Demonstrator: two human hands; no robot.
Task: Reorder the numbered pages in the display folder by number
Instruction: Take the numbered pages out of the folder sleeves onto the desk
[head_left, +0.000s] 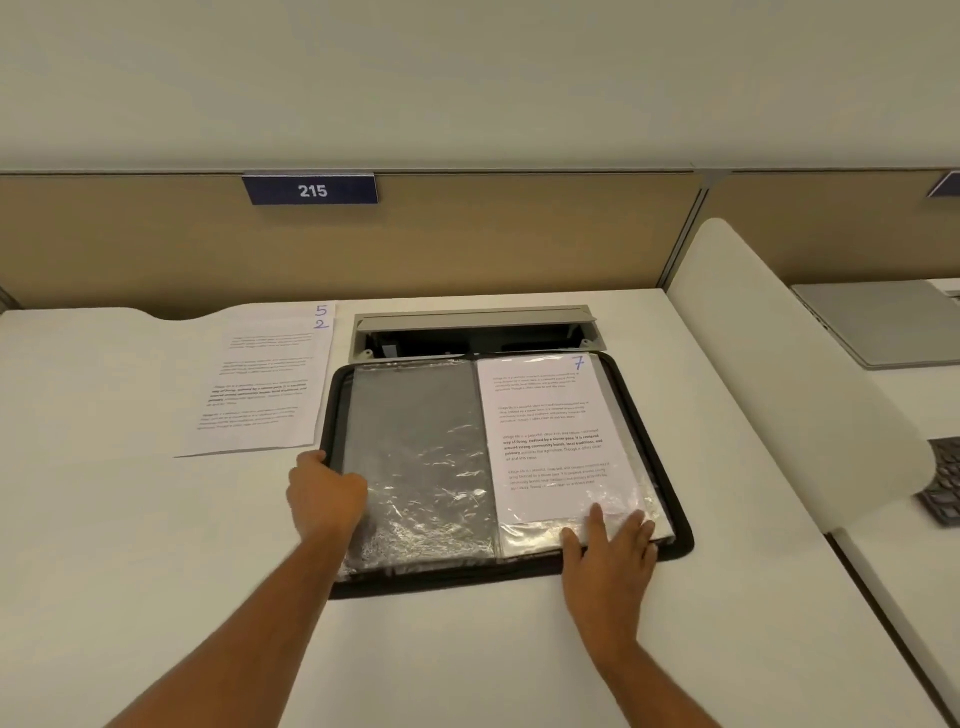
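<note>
The display folder (506, 467) is laid open at centre frame, its left edge gripped by the left hand (324, 493) while page 7 (558, 436) is pressed flat by the right hand (608, 561), and pages 5 and 2 (260, 379), apparently removed, remain unsleeved upper left.

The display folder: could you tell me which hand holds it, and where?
The left hand grips the display folder by its left edge; the right hand only rests flat.
</note>
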